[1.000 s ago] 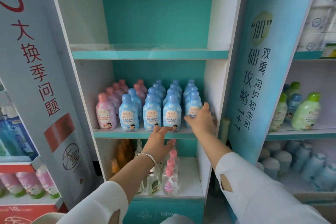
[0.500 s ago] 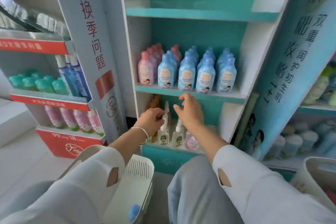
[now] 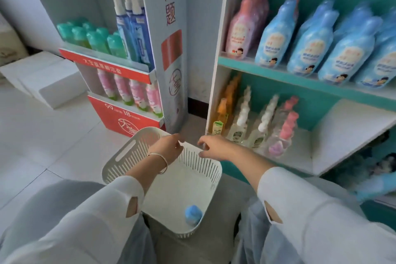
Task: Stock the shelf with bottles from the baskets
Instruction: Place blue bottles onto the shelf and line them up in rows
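**Both hands empty over the basket, one blue bottle inside**

The teal-backed shelf unit fills the right side of the view. Its upper visible shelf carries a row of pink bottles at the left and several rows of blue bottles to the right, all upright and packed close together. The shelf below holds orange bottles, white pump bottles and pink-capped clear bottles at its left, with bare white board to their right.

To the left stands a red-and-white display stand with green-capped bottles, tall blue tubes and pink tubes on its tiers. White boxes lie on the tiled floor beyond it.

A white slotted basket sits on the floor between the person's knees, just in front of the shelf unit's lower left corner. A single blue bottle lies in it, near the close right corner; the rest of the basket floor is bare.

The left hand, a bangle on its wrist, hangs over the basket's far rim with fingers loosely curled, holding nothing. The right hand is beside it, over the basket's far right corner, fingers spread apart and empty. The two hands are near each other but not touching, and nothing lies between them and the bottle below.
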Tool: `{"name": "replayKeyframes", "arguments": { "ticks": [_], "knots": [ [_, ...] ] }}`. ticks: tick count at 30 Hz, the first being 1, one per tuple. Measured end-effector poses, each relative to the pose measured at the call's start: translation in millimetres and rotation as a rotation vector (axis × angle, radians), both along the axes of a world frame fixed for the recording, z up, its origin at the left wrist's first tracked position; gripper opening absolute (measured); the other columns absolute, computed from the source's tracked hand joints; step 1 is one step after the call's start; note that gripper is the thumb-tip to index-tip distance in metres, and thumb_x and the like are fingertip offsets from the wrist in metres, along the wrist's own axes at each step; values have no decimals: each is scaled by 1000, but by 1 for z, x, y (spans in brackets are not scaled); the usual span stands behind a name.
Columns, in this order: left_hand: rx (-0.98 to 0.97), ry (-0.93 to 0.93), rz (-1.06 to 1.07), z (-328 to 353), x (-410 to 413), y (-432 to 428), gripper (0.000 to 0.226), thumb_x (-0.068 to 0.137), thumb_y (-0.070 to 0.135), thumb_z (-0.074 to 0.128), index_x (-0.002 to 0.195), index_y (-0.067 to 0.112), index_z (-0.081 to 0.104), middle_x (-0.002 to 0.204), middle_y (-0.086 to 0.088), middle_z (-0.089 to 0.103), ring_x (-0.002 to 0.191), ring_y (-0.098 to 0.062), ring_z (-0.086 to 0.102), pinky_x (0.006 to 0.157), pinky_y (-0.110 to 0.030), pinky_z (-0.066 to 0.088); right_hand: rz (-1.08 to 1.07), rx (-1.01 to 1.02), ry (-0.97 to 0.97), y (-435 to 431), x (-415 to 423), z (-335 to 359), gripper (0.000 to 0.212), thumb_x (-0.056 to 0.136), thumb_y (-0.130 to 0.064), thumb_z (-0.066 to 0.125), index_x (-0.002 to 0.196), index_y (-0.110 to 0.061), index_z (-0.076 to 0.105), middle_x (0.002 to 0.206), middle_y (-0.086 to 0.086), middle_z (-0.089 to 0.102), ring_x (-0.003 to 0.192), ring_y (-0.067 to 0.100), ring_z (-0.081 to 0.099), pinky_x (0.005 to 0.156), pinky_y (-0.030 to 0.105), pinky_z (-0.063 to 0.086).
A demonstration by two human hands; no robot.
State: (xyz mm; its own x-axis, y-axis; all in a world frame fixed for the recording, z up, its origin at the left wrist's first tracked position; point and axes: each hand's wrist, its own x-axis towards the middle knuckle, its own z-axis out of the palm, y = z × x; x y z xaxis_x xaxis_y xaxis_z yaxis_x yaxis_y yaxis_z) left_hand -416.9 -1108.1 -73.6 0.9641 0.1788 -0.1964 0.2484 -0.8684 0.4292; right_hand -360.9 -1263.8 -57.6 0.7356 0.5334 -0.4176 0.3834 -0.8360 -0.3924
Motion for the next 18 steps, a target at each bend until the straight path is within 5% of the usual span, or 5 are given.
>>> {"name": "replayKeyframes", "arguments": {
  "ticks": [13,18],
  "knots": [
    [218,424,-256,-117,11,27,30,95,30,43,124,30,52,128,4,55,119,-20,52,90,-31,44,321,-392,236,40,-8,-150,40,93,-32,52,130,-19,48,130,10,50,116,28,52,95,37,44],
    [160,504,-304,-145,9,28,31,94,30,44,125,30,51,128,2,55,119,-22,52,92,-32,43,561,-579,227,46,-28,-176,51,86,-44,59,126,-13,50,121,9,55,109,27,56,81,35,43]
  ]
}}
